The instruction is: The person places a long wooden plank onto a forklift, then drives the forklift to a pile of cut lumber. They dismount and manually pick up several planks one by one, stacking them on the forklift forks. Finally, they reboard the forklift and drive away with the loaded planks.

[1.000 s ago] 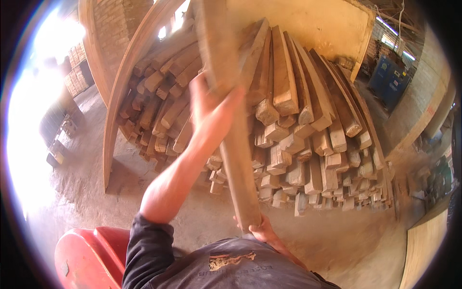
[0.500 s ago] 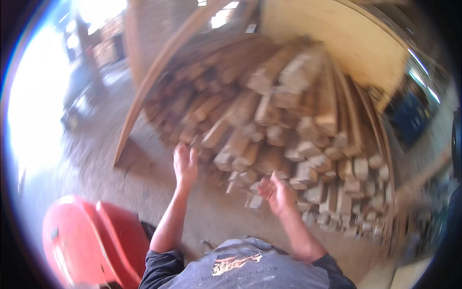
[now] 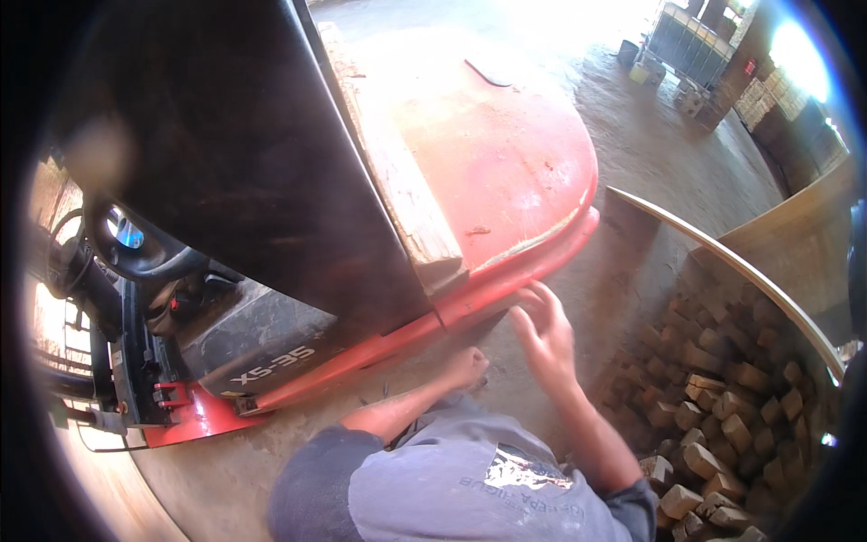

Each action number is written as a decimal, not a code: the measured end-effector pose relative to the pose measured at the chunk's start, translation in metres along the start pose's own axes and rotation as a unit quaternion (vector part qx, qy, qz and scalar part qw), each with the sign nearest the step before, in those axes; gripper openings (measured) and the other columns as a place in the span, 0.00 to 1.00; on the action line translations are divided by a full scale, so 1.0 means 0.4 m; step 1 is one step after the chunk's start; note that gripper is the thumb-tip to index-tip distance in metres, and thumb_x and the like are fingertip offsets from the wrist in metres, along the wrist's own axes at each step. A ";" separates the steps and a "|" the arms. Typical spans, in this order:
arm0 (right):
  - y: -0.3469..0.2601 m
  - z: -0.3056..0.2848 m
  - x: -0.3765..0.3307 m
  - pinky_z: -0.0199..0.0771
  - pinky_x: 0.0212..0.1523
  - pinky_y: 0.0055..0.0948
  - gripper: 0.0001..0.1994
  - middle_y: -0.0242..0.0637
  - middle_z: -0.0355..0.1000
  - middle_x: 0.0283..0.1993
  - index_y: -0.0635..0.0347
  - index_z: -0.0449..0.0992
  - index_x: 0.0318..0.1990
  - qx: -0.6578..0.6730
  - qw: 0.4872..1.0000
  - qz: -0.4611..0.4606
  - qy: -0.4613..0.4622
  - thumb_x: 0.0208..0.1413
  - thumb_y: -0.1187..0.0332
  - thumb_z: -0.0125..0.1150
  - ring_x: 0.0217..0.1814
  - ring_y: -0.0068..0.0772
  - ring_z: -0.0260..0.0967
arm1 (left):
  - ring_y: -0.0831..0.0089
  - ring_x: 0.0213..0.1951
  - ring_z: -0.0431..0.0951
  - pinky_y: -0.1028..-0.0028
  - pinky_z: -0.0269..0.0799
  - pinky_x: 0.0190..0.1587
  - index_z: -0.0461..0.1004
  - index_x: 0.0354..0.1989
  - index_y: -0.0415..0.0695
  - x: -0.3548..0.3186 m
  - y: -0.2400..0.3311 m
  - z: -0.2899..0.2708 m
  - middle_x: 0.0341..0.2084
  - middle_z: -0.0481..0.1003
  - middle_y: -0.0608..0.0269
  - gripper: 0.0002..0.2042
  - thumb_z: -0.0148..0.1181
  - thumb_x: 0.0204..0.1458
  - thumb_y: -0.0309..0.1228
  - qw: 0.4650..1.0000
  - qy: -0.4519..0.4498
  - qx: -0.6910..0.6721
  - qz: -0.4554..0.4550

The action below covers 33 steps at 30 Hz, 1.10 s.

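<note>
A red forklift body (image 3: 533, 135) with a broad rounded rear fills the upper middle, right in front of me. On it, along a large black panel (image 3: 226, 135), lies a pale wooden beam (image 3: 411, 199). My right hand (image 3: 549, 339) is raised at the lower red edge, thumb apart from the bent fingers and nothing in it. Whether its fingertips touch the edge I cannot tell. Lower and to the left, my left hand (image 3: 465, 368) hangs in front of my shirt with fingers curled, holding nothing that shows.
At the left are the forklift's steering wheel (image 3: 144, 248) and dark side cover (image 3: 262, 334). A stack of sawn timber (image 3: 713, 425) lies at the lower right, with a thin curved board edge (image 3: 722, 248) above it. Concrete floor (image 3: 650, 117) stretches behind the forklift.
My view has swung from the timber stack to the forklift, which now stands close in front. The stack has shifted to the lower right. My left hand has dropped closer to my body.
</note>
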State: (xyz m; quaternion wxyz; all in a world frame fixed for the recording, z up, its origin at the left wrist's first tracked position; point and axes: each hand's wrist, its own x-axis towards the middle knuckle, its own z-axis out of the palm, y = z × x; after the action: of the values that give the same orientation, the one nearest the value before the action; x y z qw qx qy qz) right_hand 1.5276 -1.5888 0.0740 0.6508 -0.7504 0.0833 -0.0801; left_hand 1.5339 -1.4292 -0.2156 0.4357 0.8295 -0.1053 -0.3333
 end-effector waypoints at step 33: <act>-0.035 -0.369 -1.101 0.70 0.79 0.40 0.44 0.45 0.79 0.72 0.63 0.74 0.75 -0.195 0.910 0.113 0.347 0.46 0.72 0.82 0.75 0.43 0.75 | 0.57 0.57 0.81 0.54 0.79 0.62 0.70 0.69 0.51 -0.084 0.706 0.047 0.52 0.80 0.57 0.43 0.58 0.62 0.77 0.742 -0.190 -0.632 0.123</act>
State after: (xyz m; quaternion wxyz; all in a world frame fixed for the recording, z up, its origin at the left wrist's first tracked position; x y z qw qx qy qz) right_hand 1.0656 -1.6282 0.1034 0.4264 -0.7728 0.4019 -0.2436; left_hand 1.5293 -1.5948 0.0164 0.8681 0.2637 -0.0524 -0.4173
